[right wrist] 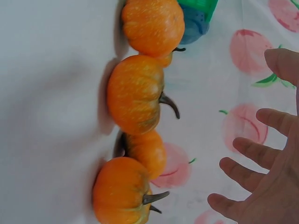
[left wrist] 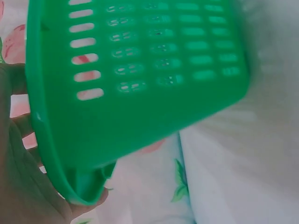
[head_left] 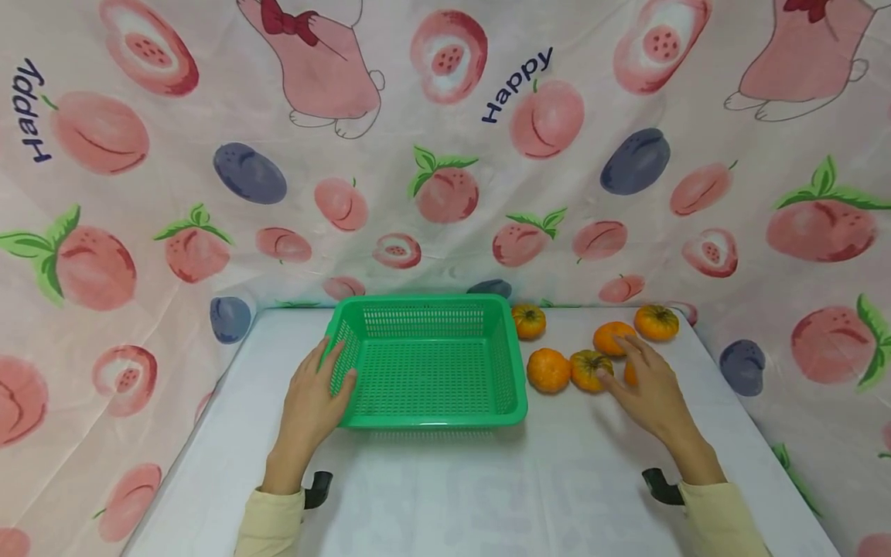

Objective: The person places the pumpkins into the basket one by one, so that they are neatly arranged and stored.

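Observation:
A green plastic basket (head_left: 421,422) with slotted walls sits on the white table, its inside bare. My left hand (head_left: 316,398) rests on its left rim, fingers and thumb loosely spread and reaching over the edge. In the left wrist view, the rim (left wrist: 39,116) of the basket crosses in front of these fingers. Several small orange pumpkins stand right of the basket. My right hand (head_left: 650,391) hovers above the right-hand group, fingers spread and holding nothing. It partly covers one pumpkin (head_left: 631,374); its thumb overlaps a greenish-orange pumpkin (head_left: 586,371) in the head view.
Closest to the basket are a round pumpkin (head_left: 548,370) and one behind it (head_left: 529,321). Another pumpkin (head_left: 657,322) sits at the back right. A peach-patterned cloth (head_left: 445,255) hangs behind and beside the table (head_left: 487,495).

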